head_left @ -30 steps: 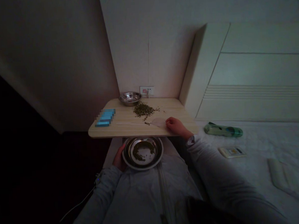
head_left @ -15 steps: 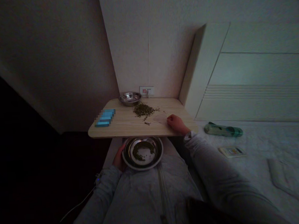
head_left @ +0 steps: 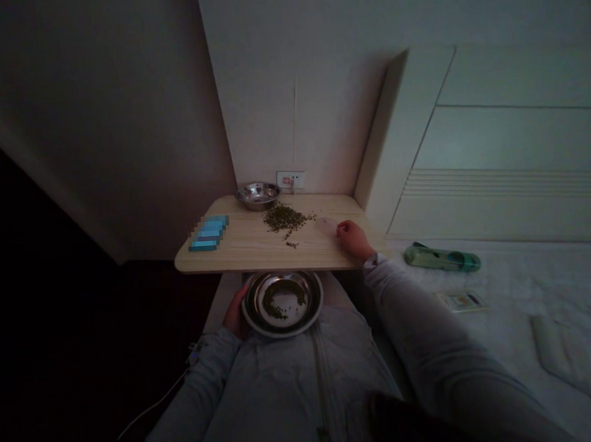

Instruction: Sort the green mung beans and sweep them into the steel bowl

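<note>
My left hand (head_left: 236,312) grips the rim of a steel bowl (head_left: 282,302) held in my lap just under the near edge of a small wooden table (head_left: 257,247); the bowl holds some green beans. My right hand (head_left: 354,239) rests on the tabletop with its fingers pinched on a pale translucent card (head_left: 328,224), to the right of a pile of green beans (head_left: 283,218). A few stray beans (head_left: 291,244) lie nearer the table's front edge.
A second, empty steel bowl (head_left: 257,194) stands at the table's back by a wall socket (head_left: 290,178). A blue box (head_left: 209,232) lies on the table's left. On the bed to the right are a green case (head_left: 440,256), a small card (head_left: 461,300) and a remote (head_left: 548,349).
My right hand has slid the pale card away from the table's front edge, back and to the right. The left hand and its bowl have stayed put.
</note>
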Demonstrator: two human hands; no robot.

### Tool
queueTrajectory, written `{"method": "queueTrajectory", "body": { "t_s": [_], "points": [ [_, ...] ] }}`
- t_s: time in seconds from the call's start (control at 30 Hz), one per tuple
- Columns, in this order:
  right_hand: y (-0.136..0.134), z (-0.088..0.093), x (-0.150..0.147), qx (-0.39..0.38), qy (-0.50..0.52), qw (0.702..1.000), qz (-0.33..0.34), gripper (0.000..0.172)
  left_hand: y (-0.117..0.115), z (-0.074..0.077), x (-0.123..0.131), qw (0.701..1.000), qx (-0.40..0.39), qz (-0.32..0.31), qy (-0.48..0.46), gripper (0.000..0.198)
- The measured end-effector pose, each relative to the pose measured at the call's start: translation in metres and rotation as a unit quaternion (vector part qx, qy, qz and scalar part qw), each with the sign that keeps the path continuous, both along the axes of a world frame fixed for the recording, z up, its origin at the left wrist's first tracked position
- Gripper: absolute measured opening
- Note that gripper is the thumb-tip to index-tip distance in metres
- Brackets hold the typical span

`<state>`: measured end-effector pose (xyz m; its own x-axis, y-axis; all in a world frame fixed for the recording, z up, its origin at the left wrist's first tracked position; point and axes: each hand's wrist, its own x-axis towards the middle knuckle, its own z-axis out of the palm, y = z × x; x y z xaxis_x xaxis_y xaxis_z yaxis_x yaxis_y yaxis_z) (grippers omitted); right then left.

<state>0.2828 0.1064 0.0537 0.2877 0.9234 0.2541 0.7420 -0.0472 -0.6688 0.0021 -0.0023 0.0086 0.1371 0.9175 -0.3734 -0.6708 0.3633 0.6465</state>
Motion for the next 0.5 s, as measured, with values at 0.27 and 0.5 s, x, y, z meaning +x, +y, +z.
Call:
{"method": "queueTrajectory", "body": {
  "t_s": [0.27, 0.5],
  "points": [
    [-0.002, -0.008, -0.049, 0.064, 0.155, 0.977, 0.134, 0.016, 0.001, -0.003, -0.001, 1.000, 0.002, 0.000, 0.021, 0.029],
    [-0.007, -0.014, -0.066, 0.084, 0.120, 0.984, 0.102, 0.017, 0.002, -0.007, -0.002, 0.999, 0.004, 0.014, 0.030, 0.026]
  ]
}}
